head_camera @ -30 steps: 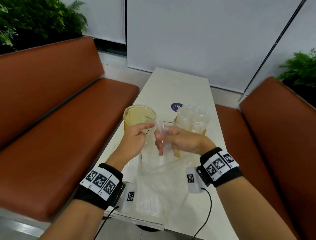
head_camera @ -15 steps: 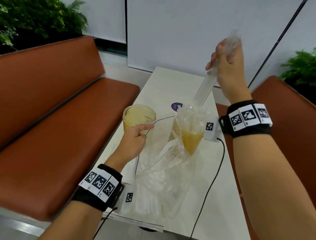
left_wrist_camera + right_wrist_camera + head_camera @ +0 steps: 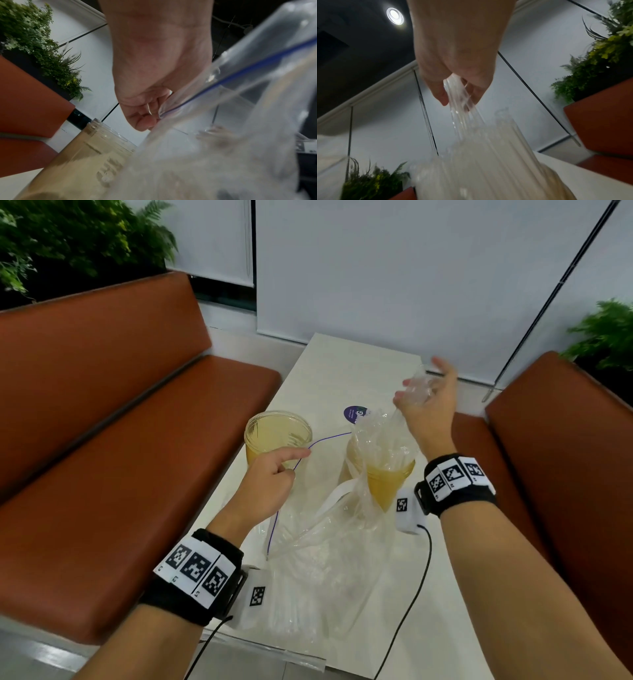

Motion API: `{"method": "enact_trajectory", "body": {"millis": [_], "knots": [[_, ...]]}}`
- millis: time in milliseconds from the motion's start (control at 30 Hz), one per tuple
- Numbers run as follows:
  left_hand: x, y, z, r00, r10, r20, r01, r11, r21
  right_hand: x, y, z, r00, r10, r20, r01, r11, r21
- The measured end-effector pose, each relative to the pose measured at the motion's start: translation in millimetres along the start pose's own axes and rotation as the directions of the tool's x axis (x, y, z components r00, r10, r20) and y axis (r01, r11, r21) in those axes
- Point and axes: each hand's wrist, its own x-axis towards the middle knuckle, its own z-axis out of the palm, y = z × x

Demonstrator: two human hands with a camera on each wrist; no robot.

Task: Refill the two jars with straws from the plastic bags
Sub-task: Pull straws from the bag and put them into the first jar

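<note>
Two amber plastic jars stand mid-table. The left jar (image 3: 278, 436) (image 3: 96, 155) looks nearly empty. The right jar (image 3: 388, 477) is packed with clear wrapped straws (image 3: 399, 428) (image 3: 471, 121). My right hand (image 3: 423, 392) (image 3: 458, 93) is above that jar, thumb and fingers round the top ends of a bundle of straws whose lower ends reach into it. Just right of the left jar, my left hand (image 3: 294, 465) (image 3: 145, 119) pinches the blue-lined rim of an open clear zip bag (image 3: 325, 529) (image 3: 240, 94) and holds it up.
A second clear bag of straws (image 3: 291, 604) lies by the front edge of the white table (image 3: 359, 364). A purple sticker (image 3: 356, 414) sits behind the jars. A black cable (image 3: 411, 594) runs across the table's right side. Brown benches (image 3: 137, 440) flank the table.
My right hand pulled a bundle of straws out of the bag, raised it high, then brought it down into the right jar. The left hand kept hold of the bag's rim.
</note>
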Motion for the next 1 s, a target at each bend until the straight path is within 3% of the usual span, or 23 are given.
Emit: {"method": "enact_trajectory", "body": {"millis": [67,167,300,433,533,633,733,800,933,967,1000], "knots": [[0,1,1,1.000,0.013,0.007,-0.013,1.000,0.019,8,-17,-6,0.992,-0.126,-0.025,0.127,0.991,0.035],[1,2,1,0.998,0.047,0.052,-0.051,0.996,0.068,26,-30,-7,0.972,-0.200,0.121,0.222,0.951,-0.215],[0,5,1,0.983,0.093,0.156,-0.127,0.965,0.230,16,-11,-5,0.923,-0.080,0.375,0.280,0.809,-0.517],[-3,10,-1,0.962,0.132,0.240,-0.201,0.937,0.288,-3,13,-7,0.861,0.021,0.508,0.347,0.706,-0.617],[-4,10,0,0.958,0.153,0.244,-0.228,0.922,0.314,-12,16,-7,0.783,0.114,0.612,0.417,0.634,-0.651],[-6,10,1,0.965,0.124,0.231,-0.196,0.925,0.325,-13,12,-7,0.751,0.123,0.648,0.424,0.663,-0.617],[-9,13,1,0.974,0.104,0.201,-0.163,0.940,0.301,-6,4,-2,0.789,0.082,0.609,0.382,0.711,-0.590],[-10,16,1,0.975,0.111,0.195,-0.160,0.954,0.255,-8,5,3,0.768,0.082,0.635,0.422,0.681,-0.598],[-10,16,0,0.973,0.105,0.205,-0.153,0.960,0.235,-22,24,8,0.665,0.281,0.692,0.504,0.515,-0.693],[-11,16,0,0.973,0.101,0.210,-0.150,0.961,0.234,-24,23,7,0.668,0.278,0.691,0.502,0.516,-0.694],[-12,16,-1,0.972,0.099,0.214,-0.149,0.961,0.234,-23,18,6,0.703,0.230,0.673,0.475,0.553,-0.685]]}}
